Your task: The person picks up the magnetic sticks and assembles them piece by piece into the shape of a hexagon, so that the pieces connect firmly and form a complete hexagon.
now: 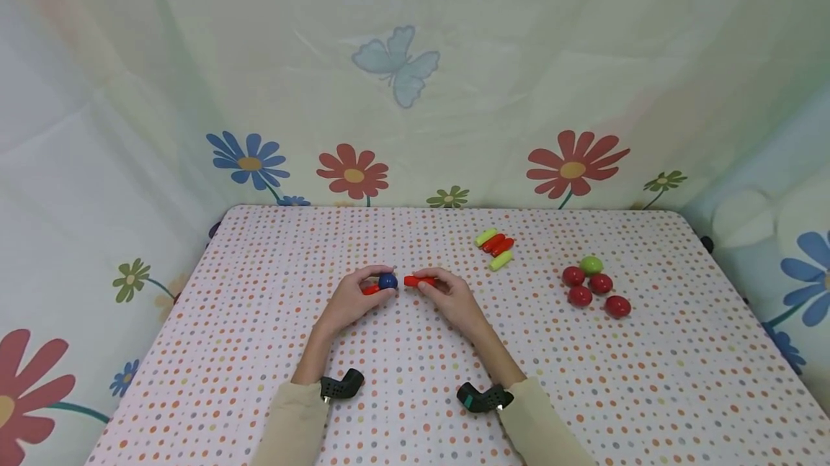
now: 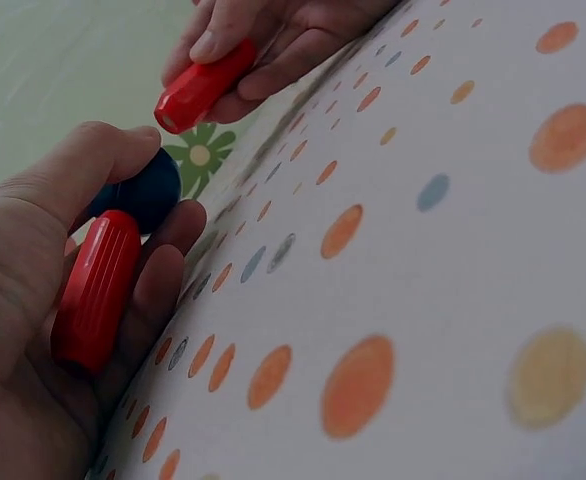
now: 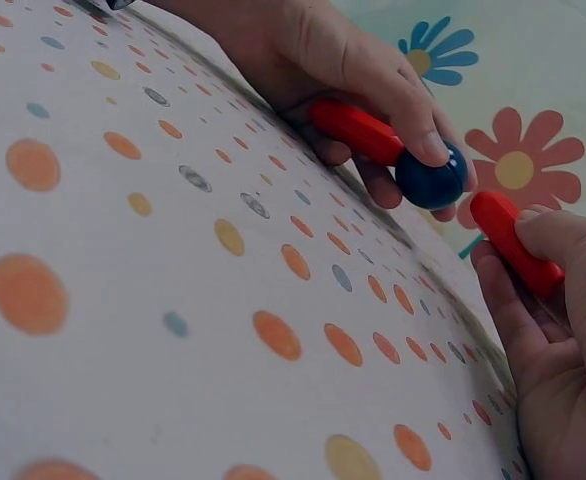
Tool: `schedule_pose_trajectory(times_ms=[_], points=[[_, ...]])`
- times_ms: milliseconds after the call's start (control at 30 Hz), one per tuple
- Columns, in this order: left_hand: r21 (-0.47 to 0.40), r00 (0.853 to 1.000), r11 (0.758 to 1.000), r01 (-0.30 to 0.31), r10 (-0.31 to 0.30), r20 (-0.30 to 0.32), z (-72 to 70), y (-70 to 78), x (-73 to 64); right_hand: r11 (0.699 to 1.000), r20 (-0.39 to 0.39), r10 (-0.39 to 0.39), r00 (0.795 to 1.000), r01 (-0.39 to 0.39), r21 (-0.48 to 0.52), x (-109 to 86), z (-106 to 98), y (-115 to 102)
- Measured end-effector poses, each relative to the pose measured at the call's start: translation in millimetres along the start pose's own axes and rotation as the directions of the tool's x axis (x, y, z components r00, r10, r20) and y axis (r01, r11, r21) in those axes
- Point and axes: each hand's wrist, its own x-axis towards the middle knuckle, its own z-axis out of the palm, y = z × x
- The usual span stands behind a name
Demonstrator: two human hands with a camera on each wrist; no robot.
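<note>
My left hand [image 1: 351,301] grips a dark blue ball [image 1: 387,281] between thumb and fingertips. A ridged red stick [image 2: 97,292] runs from the ball back into the palm, its end against the ball. My right hand [image 1: 452,298] pinches a second red stick [image 3: 516,242] between thumb and fingers. That stick's free end points at the ball, with a small gap between them in the head view. Both hands are held close over the dotted tabletop [image 1: 402,379], facing each other.
Back right of the hands lie two red sticks [image 1: 498,244] and two yellow-green sticks [image 1: 501,261]. Farther right sit several dark red balls [image 1: 580,296] and one green ball [image 1: 591,265]. A flower-printed curtain [image 1: 480,77] hangs behind the table.
</note>
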Motion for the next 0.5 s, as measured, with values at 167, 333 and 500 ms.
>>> schedule_pose_trajectory(times_ms=[167,333,500], points=[[0.006,1.000,1.000,0.013,-0.013,0.004,2.6,-19.7,7.1,1.000,0.012,-0.002,1.000,0.002,-0.006,-0.1,0.6,1.0],[-0.021,1.000,1.000,-0.014,0.014,-0.002,3.0,-31.6,13.1,1.000,0.007,-0.017,1.000,0.017,-0.015,1.2,0.3,0.6],[-0.035,1.000,0.999,-0.025,0.025,0.001,3.8,-33.4,12.8,1.000,0.020,-0.004,1.000,0.004,-0.026,1.6,-1.2,1.8]])
